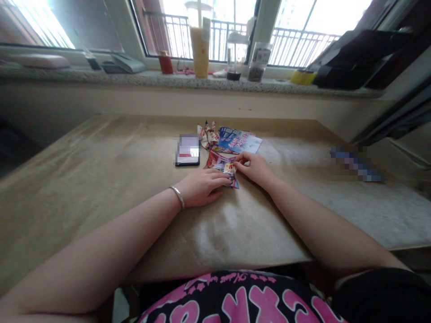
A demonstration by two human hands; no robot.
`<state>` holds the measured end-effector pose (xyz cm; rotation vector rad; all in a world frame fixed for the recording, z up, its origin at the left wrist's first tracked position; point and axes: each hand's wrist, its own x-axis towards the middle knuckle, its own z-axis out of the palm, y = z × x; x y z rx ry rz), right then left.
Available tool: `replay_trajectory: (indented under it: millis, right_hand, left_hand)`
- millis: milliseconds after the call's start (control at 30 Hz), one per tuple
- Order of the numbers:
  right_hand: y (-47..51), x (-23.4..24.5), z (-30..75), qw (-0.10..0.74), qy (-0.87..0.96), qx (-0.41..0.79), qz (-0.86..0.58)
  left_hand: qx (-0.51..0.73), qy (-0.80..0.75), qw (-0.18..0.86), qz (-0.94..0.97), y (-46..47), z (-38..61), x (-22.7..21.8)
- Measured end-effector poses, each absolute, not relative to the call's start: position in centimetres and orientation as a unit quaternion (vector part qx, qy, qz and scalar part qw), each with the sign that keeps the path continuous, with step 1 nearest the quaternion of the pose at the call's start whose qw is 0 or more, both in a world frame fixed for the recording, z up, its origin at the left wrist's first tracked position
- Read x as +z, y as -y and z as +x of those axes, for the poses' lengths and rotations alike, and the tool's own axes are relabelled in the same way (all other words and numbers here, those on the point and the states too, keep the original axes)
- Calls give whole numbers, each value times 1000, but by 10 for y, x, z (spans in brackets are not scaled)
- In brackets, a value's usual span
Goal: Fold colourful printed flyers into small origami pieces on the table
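Observation:
A colourful printed paper sheet (pixel 220 162), red and blue, lies on the paper-covered table (pixel 101 179) in front of me. My left hand (pixel 202 187), with a silver bangle on its wrist, lies flat with its fingers pressing the sheet's near edge. My right hand (pixel 254 168) pinches a corner of the same sheet with curled fingers. Behind it lie a blue printed leaflet (pixel 239 141) and a small folded red-and-white paper piece (pixel 207 134). A phone (pixel 187 150) rests just left of the papers.
A stone window sill (pixel 134 78) runs along the back with a tall orange drink cup (pixel 200 49), a red can (pixel 165 63), jars, and a dark bag (pixel 357 58) at right. A blurred bluish object (pixel 355 163) lies on the table's right side.

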<state>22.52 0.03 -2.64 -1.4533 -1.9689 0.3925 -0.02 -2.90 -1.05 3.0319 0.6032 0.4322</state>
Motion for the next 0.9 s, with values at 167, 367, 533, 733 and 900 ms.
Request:
replay_trajectory:
  millis: [167,367,533,733,900]
  right_hand:
    - [-1,-28,226,334,728,192,-567]
    - [1,-27,227,334,734,199,-558]
    - [4,-27,226,333,761,216,-513]
    - [3,-30,224,335,740,241,-532]
    - [8,-28,218,349,714,245,-555]
  left_hand:
    - [135,-202,18,970,30,0,-9]
    - [138,-214,38,966,29,-1,-11]
    - [148,-224,52,962,28,-1,-12]
    - [165,-206,48,963,27,-1,-14]
    - [162,-205,43,964,28,-1,-13]
